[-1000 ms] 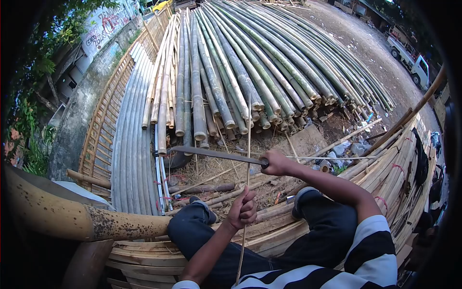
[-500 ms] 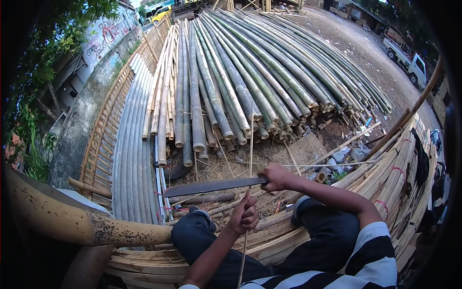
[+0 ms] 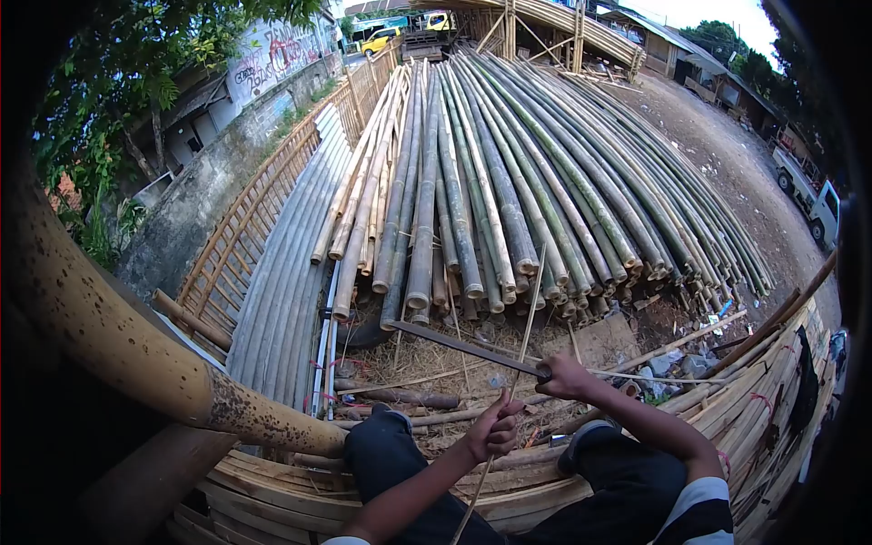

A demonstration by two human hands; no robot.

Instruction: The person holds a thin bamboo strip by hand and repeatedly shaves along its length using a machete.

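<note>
My right hand [image 3: 565,375] is closed around the dark handle of a machete. Its long blade [image 3: 459,344] points left, tip slightly raised, and crosses the strip just above my left hand. Wrapped round a thin, pale bamboo strip [image 3: 533,300] is my left hand [image 3: 493,431], thumb up along it. The strip leans to the upper right above the fist, and its lower end runs down between my legs. Whether the blade's edge touches the strip I cannot tell.
Long bamboo poles [image 3: 509,218] lie piled ahead. Split bamboo slats [image 3: 718,413] are stacked at the right and beneath me. A thick bamboo pole [image 3: 263,429] crosses at left, near corrugated sheeting [image 3: 282,300]. A white truck [image 3: 808,195] stands far right.
The view has tilted up and turned left. The blade has gone from nearly level to tip-up and looks narrower. The strip leans more to the right. Both hands keep their grip.
</note>
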